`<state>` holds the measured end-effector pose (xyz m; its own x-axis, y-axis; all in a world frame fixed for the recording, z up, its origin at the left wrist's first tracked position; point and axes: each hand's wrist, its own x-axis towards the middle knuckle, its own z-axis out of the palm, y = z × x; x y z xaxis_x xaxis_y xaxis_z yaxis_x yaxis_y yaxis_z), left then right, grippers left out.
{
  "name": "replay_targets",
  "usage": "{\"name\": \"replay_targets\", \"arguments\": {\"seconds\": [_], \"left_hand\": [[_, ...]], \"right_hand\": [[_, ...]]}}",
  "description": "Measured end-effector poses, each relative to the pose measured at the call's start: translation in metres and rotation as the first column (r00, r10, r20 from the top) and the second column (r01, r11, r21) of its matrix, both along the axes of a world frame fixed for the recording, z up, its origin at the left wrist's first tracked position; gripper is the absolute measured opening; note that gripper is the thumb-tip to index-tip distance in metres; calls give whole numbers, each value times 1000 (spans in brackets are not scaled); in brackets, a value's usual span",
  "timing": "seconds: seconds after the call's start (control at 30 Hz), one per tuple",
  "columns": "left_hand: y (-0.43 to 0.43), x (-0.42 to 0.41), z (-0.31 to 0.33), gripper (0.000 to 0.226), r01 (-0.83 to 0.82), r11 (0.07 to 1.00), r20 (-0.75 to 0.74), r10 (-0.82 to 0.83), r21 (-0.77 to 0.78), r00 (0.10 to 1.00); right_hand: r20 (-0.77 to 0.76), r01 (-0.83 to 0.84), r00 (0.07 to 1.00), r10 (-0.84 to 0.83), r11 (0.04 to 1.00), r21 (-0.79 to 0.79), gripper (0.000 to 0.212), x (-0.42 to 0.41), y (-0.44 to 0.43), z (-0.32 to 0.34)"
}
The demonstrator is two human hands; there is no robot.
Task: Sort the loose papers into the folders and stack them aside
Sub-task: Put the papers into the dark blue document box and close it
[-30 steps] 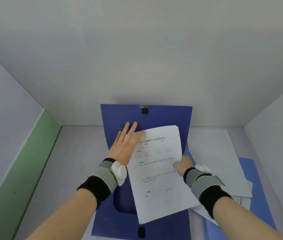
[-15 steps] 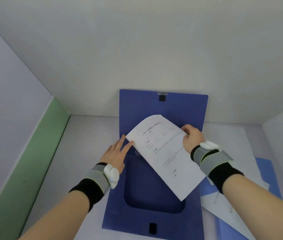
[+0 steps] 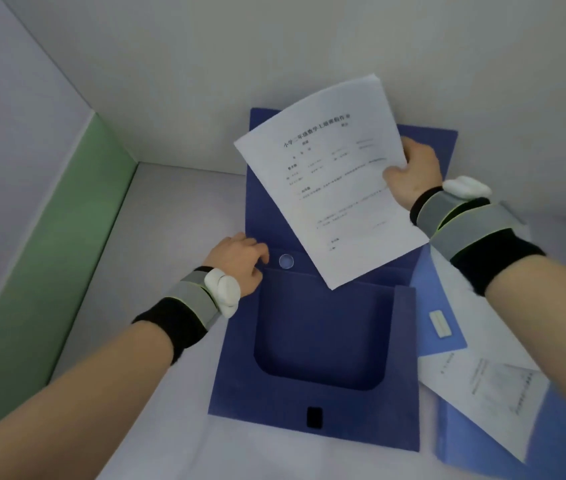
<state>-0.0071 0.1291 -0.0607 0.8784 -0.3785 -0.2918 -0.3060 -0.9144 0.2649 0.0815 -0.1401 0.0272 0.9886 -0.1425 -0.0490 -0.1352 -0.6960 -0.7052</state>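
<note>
A dark blue folder [image 3: 312,396] lies open on the white table, its lid leaning back against the wall. My right hand [image 3: 413,174] grips a printed white sheet [image 3: 330,188] by its right edge and holds it tilted above the folder's hinge. My left hand [image 3: 241,261] rests with curled fingers on the folder's left edge, beside a small round clear button [image 3: 286,261]. At the right lie a lighter blue folder [image 3: 444,327] and loose printed papers [image 3: 493,386], partly under my right forearm.
White walls close in the table at the back and left. A green panel [image 3: 67,244] runs along the left side. Another light blue folder [image 3: 531,448] lies under the loose papers at the lower right.
My right hand has lifted the sheet up and back, off the folder. My left hand has let go of the sheet's corner and dropped onto the folder's left edge.
</note>
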Motion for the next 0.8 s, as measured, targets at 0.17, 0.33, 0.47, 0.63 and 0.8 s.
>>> {"name": "replay_targets", "arguments": {"seconds": [0.17,0.33,0.47,0.63,0.8], "left_hand": [[-2,1,-4,21,25,999,22,-26,45,999],[-4,-2,-8,18,-23,999,-45,25,45,999],[-4,-2,0,18,-10,998,-132,19,66,991],[2,-1,2,21,-12,1000,-185,12,1,983],[11,-8,1,21,-35,997,-188,23,-62,982]], "right_hand": [[-134,-219,971,198,962,-166,29,9,6,-9],[-279,-386,908,313,883,-266,35,12,18,-25],[-391,-470,855,341,828,-306,32,9,29,-32],[-520,-527,787,331,800,-289,15,9,42,-37],[-539,-589,769,345,710,-385,19,2,53,-38]]}}
